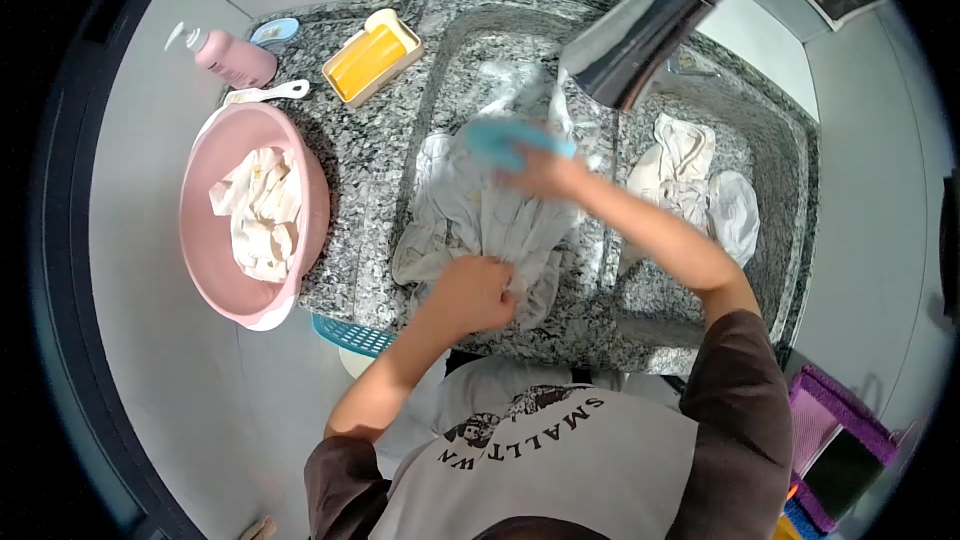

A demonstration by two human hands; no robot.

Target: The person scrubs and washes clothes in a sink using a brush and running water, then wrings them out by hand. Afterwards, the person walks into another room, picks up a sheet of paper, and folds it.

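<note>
A wet white garment (490,215) lies spread over the ribbed slope of the speckled granite sink (440,70). My left hand (472,292) is closed on the garment's near edge, bunching the fabric. In my right hand (543,172) is a light-blue scrub brush (505,140), pressed against the upper part of the cloth; motion blurs both. White suds (515,80) and running water show just beyond the brush. The brush's underside is hidden. More wet white cloths (675,165) lie in the right basin.
A chrome faucet (640,30) reaches over the sink from the back right. To the left stand a pink basin (312,210) holding white cloth, a pink pump bottle (237,58), a white-handled brush (270,93) and a box with a yellow soap bar (368,60). Purple cloths (845,450) hang at lower right.
</note>
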